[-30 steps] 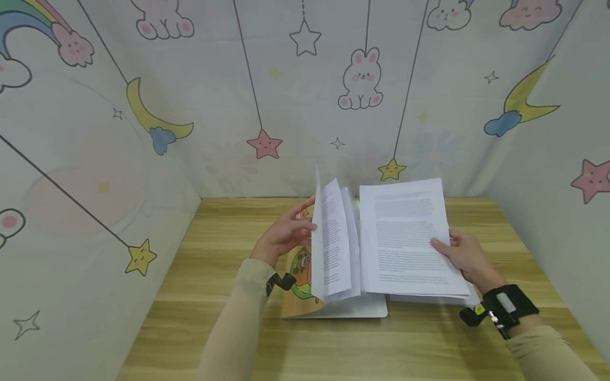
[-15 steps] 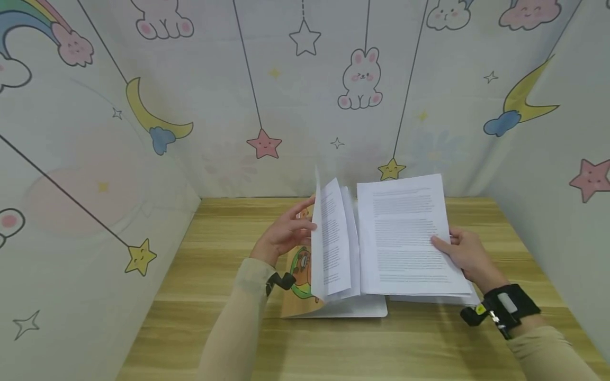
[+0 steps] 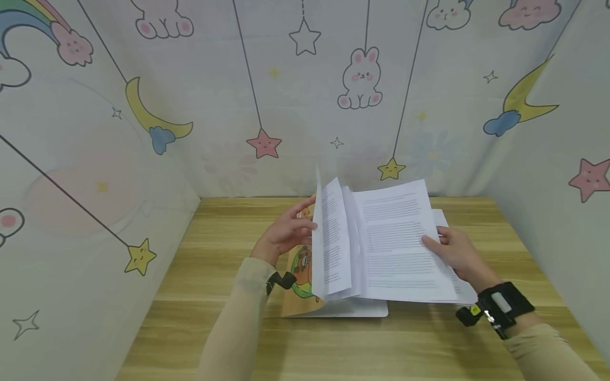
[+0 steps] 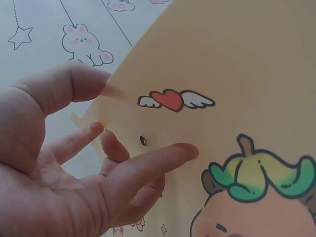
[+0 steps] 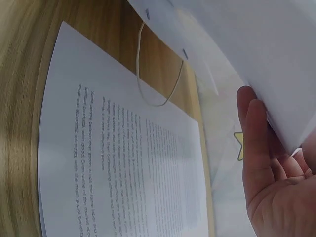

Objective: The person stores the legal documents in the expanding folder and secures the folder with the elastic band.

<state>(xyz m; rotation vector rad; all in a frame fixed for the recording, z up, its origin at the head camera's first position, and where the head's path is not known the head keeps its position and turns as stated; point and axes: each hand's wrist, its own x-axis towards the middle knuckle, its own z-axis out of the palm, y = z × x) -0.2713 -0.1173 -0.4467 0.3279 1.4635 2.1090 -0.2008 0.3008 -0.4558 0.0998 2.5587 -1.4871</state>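
A tan folder (image 3: 297, 299) with cartoon animals on its cover stands half open, its white inside (image 3: 367, 308) partly showing. My left hand (image 3: 283, 233) rests its spread fingers on the cover's outer face near the free edge. In the left wrist view, a fingertip (image 4: 187, 150) touches the cover below a winged heart. Printed sheets (image 3: 335, 238) stand upright just inside the cover. My right hand (image 3: 459, 254) pinches the right edge of a stack of printed papers (image 3: 395, 238); the stack's left edge overlaps the folder's sheets.
Under the lifted stack, another printed sheet (image 5: 118, 163) lies on the wooden table (image 3: 205, 338). A thin pale cord (image 5: 139, 74) with metal ends hangs in a loop above it. A cartoon-printed backdrop (image 3: 295, 106) encloses the back and sides.
My right hand has moved left and slightly down with the papers toward the folder, uncovering more of a sheet on the right. My left hand and the folder look unmoved.
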